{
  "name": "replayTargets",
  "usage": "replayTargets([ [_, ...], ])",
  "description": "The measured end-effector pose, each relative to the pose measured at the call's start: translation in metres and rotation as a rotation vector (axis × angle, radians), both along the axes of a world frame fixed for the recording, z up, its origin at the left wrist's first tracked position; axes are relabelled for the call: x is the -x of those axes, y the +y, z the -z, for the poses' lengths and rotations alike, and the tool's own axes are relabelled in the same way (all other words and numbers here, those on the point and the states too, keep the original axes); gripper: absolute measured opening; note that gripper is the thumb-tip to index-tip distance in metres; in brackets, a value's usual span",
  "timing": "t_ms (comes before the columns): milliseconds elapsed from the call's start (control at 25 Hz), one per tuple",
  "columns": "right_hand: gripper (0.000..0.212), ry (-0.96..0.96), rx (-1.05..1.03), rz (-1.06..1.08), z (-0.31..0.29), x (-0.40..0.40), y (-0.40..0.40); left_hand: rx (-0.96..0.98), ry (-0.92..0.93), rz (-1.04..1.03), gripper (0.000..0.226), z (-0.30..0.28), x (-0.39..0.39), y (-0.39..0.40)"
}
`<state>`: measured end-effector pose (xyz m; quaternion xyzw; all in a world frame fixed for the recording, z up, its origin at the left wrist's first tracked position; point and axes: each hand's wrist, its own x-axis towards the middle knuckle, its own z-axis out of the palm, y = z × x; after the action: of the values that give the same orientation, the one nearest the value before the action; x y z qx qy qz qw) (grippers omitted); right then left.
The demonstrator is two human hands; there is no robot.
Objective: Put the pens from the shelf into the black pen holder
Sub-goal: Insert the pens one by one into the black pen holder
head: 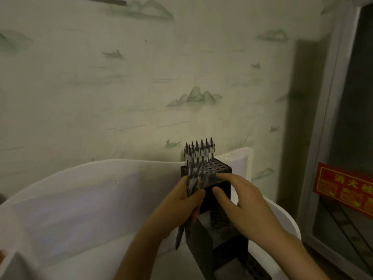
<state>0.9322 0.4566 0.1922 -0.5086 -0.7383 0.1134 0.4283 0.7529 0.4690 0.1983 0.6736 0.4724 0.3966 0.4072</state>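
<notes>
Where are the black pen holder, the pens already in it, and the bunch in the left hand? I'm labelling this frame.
black pen holder (219,183): head view, upper front wall.
standing pens (198,151): head view, their upper ends.
held pens (194,181): head view, above the left hand's fingers.

black pen holder; seemingly green-patterned wallpaper

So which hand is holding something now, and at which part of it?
The left hand grips a bundle of pens around their middle. The right hand holds nothing; its straight fingers touch the top edge of the black pen holder.
</notes>
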Motion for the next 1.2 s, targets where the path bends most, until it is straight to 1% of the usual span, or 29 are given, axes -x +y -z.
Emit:
replayTargets([
  [120,0.030,0.243,0.125,-0.139,0.000,0.001,0.050,0.002,0.016,-0.054,0.012,0.000,-0.012,0.018],
  [240,0.009,0.442,0.215,-0.294,-0.003,0.004,0.082,0.012,0.057,-0.097,0.013,-0.001,-0.022,0.026],
  [360,0.005,0.570,0.312,-0.375,-0.010,0.000,0.103,-0.001,0.026,-0.135,0.007,-0.004,-0.027,0.033],
  [440,0.006,0.641,0.355,-0.404,-0.020,-0.005,0.117,-0.022,-0.019,-0.159,0.009,-0.008,-0.028,0.037],
  [520,0.007,0.781,0.341,-0.449,-0.035,-0.011,0.129,-0.010,-0.099,-0.188,0.014,-0.010,-0.026,0.040],
  [600,0.007,0.876,0.203,-0.436,-0.052,-0.017,0.142,-0.011,-0.127,-0.240,0.017,-0.011,-0.020,0.042],
  [680,0.007,0.813,-0.011,-0.379,-0.064,-0.017,0.155,-0.043,-0.111,-0.288,0.015,-0.012,-0.013,0.045],
  [760,0.010,0.634,-0.198,-0.303,-0.068,-0.010,0.165,-0.069,-0.098,-0.307,0.016,-0.014,-0.006,0.049],
  [840,0.013,0.467,-0.308,-0.246,-0.067,-0.002,0.172,-0.085,-0.068,-0.331,0.017,-0.015,-0.002,0.052],
  [960,0.012,0.374,-0.321,-0.239,-0.063,0.007,0.180,-0.091,-0.010,-0.372,0.014,-0.016,0.003,0.056],
  [1080,0.011,0.334,-0.280,-0.239,-0.054,0.014,0.187,-0.056,-0.039,-0.378,0.016,-0.014,0.008,0.060],
  [1200,0.011,0.288,-0.223,-0.253,-0.042,0.020,0.192,-0.012,-0.083,-0.357,0.013,-0.012,0.009,0.063],
])
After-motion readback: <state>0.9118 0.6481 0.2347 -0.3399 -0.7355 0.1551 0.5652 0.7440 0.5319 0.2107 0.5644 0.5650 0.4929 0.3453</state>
